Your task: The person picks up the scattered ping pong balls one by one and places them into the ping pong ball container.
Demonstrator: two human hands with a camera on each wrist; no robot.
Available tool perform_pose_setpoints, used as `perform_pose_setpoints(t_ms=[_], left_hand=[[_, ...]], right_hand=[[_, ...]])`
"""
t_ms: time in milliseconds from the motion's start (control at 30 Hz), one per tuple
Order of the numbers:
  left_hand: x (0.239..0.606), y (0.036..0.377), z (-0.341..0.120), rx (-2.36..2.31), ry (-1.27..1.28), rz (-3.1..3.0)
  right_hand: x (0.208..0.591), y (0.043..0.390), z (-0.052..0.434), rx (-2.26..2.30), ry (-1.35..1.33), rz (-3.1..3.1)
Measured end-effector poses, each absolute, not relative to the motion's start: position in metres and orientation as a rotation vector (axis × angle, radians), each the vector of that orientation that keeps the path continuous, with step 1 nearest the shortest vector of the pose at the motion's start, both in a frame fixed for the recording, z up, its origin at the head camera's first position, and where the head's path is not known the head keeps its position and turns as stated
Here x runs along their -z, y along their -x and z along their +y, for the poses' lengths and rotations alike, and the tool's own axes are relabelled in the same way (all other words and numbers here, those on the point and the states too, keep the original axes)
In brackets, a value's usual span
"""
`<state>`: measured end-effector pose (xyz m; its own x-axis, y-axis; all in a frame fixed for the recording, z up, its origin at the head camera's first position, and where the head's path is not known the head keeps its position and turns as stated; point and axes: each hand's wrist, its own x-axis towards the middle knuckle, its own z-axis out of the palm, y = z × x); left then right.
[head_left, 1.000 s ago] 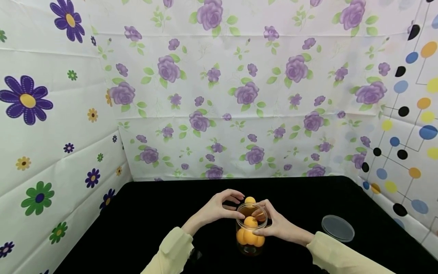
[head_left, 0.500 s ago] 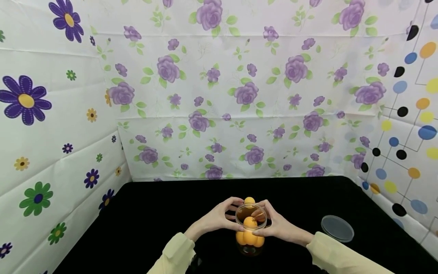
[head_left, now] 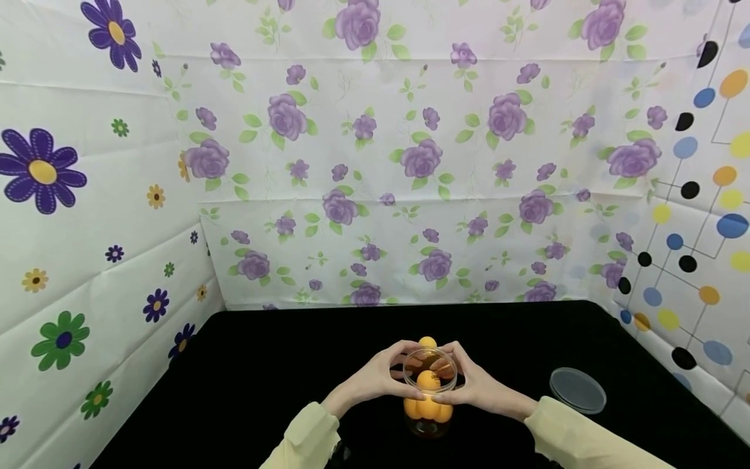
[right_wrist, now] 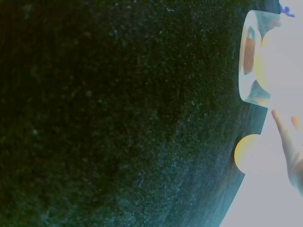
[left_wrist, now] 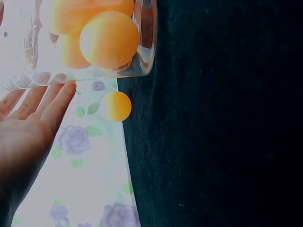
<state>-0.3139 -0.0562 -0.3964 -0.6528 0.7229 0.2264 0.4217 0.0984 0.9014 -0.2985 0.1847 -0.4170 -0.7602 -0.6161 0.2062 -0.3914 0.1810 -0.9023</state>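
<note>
Head view: both hands' grip clasps clear jar [head_left: 430, 397], orange balls [head_left: 428, 404] inside, lidless.

Table [head_left: 263, 365]: black cloth top. On it: clear jar [head_left: 429, 417] with orange balls, near front centre; one loose orange ball [head_left: 428, 342] just behind jar; clear lid [head_left: 578, 389] flat, well apart to the right.

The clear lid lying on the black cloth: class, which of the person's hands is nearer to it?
Right. The right hand grips the jar on the side facing the lid; the left hand holds the jar's far side.
</note>
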Motion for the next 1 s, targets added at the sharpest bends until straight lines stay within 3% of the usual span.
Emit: perform_pose_setpoints(t_ms=[1000], left_hand=[[0.410, 0.317, -0.055, -1.663, -1.107, 2.098]], right_hand=[[0.406, 0.311, 0.203, 1.574, 0.953, 2.079]])
